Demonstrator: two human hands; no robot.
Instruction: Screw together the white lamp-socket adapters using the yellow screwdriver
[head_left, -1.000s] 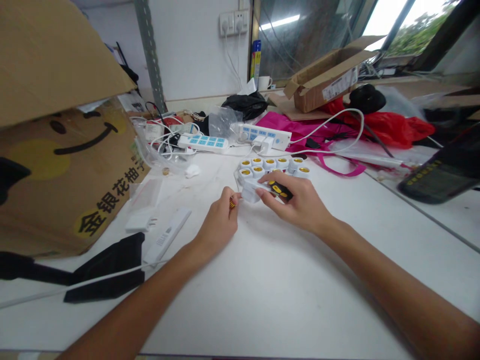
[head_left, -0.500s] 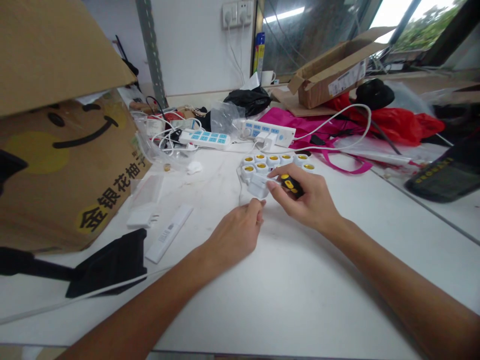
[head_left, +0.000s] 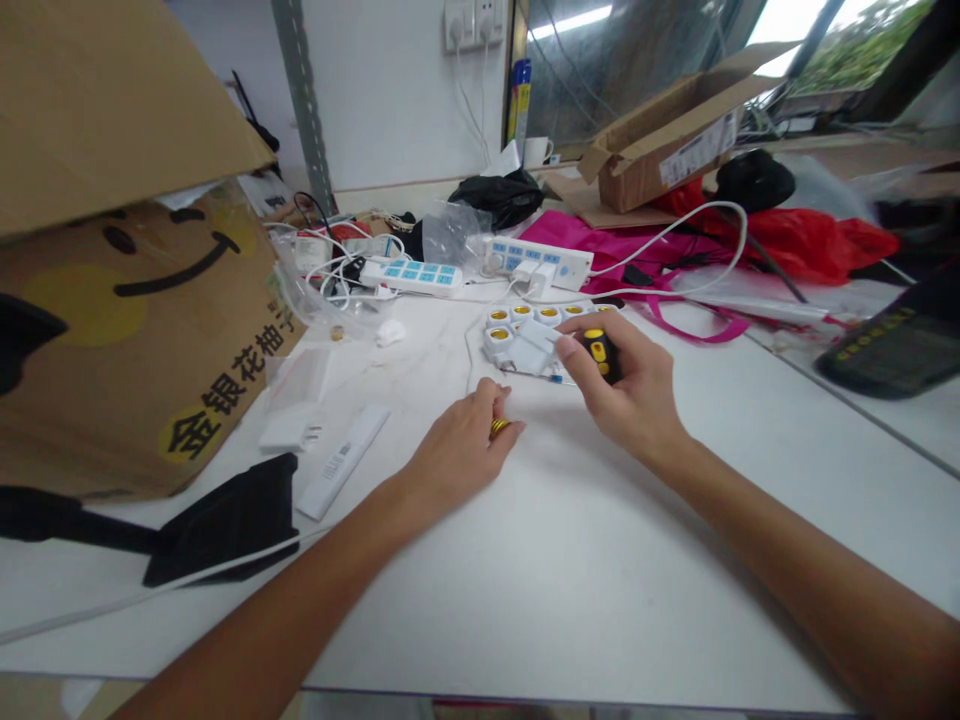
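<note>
My left hand [head_left: 461, 435] is just above the white table [head_left: 480, 590], thumb and fingers closed around a small gold ribbed ring [head_left: 499, 428] that is mostly hidden. My right hand [head_left: 634, 375] is farther forward and to the right. Its thumb and index finger pinch a white squarish plastic piece [head_left: 534, 347], while a black and yellow tool handle [head_left: 600, 352] rests in the same grip. Behind the white piece stand several white round sockets with gold-coloured insides [head_left: 550, 314], partly covered by my right hand. A thin rod with a blue part [head_left: 556, 379] shows below the white piece.
Two white power strips [head_left: 412, 275] with tangled cords lie at the back, near a pink bag [head_left: 570, 232]. On the left are a large cardboard box [head_left: 150, 350], a black stand [head_left: 225, 520], a white plug adapter [head_left: 285, 432] and a flat white box [head_left: 343, 462].
My left hand has drawn slightly back from the white piece, and a gold ring now shows in its fingers. My right hand has moved a little right with the white piece and tool.
</note>
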